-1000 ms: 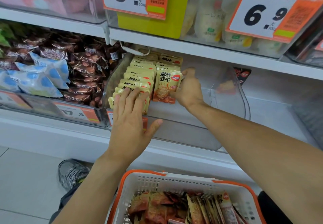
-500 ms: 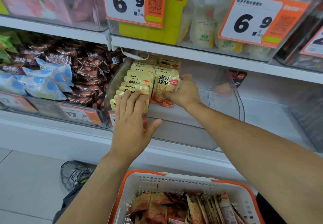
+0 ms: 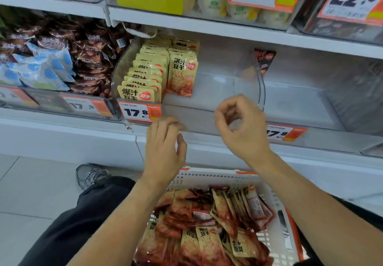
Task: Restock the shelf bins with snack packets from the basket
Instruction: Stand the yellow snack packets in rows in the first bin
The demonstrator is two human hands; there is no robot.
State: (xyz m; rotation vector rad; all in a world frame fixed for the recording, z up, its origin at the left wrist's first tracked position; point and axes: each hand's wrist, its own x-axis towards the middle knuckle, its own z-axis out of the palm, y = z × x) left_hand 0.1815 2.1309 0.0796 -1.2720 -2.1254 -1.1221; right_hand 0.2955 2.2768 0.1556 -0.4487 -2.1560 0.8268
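A clear shelf bin (image 3: 260, 83) holds two rows of yellow snack packets (image 3: 145, 75) at its left side; an upright packet (image 3: 181, 75) fronts the second row. Below, a white basket with an orange rim (image 3: 207, 175) is full of the same yellow and red packets (image 3: 207, 230). My left hand (image 3: 163, 151) hovers in front of the bin's lower edge, fingers loosely curled, holding nothing. My right hand (image 3: 242, 129) is beside it to the right, fingers loosely curled and empty, outside the bin.
A neighbouring bin on the left holds brown (image 3: 91, 58) and blue packets (image 3: 41, 70). Price tags (image 3: 141, 111) hang on the bin fronts. A bin to the right (image 3: 310, 99) shows bare floor. The upper shelf (image 3: 207, 27) overhangs. My knee (image 3: 83, 214) and a shoe (image 3: 91, 175) are below left.
Both hands have pulled back out of the bin toward the basket. The right hand let go of the upright packet, which stays in the second row. The left hand left the front row.
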